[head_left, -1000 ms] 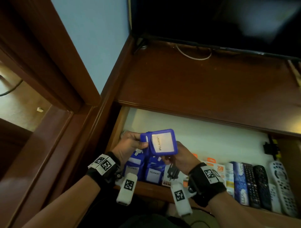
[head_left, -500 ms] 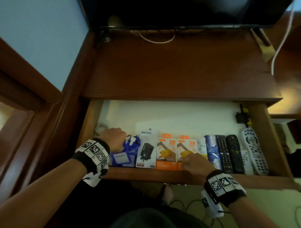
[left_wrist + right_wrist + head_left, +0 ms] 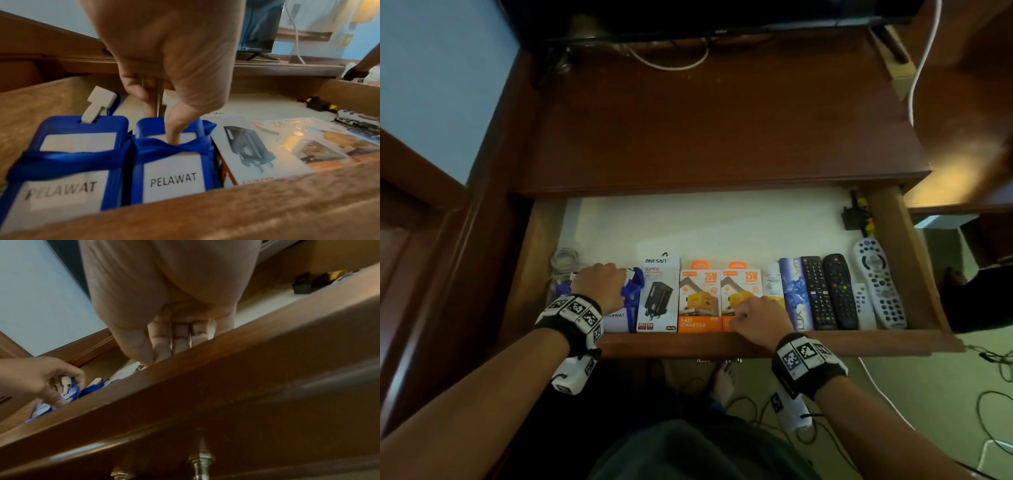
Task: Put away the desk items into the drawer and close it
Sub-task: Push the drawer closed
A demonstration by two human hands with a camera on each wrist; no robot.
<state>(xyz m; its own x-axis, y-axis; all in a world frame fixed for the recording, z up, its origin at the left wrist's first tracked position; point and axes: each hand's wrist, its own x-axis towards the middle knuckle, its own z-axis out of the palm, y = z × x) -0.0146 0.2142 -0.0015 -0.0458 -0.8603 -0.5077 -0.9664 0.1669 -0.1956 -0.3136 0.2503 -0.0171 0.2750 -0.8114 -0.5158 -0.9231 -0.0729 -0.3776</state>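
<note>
The wooden drawer stands pulled out under the desk top. Two blue "PELAWAT" badge holders wrapped in blue lanyard lie at its front left. My left hand pinches the top of the right-hand holder, thumb on its face, fingers behind it. My right hand rests straight-fingered on the right one of two orange charger boxes, just behind the drawer front. Its fingertips are hidden by that front.
A white charger box, a second orange box, a purple pack and three remotes line the drawer front. A cable coil lies back left, a black adapter back right. The drawer's metal handle hangs below.
A second ago both hands held a blue badge holder above the drawer. It now lies in the drawer under my left hand, and my right hand has moved right onto the orange box.
</note>
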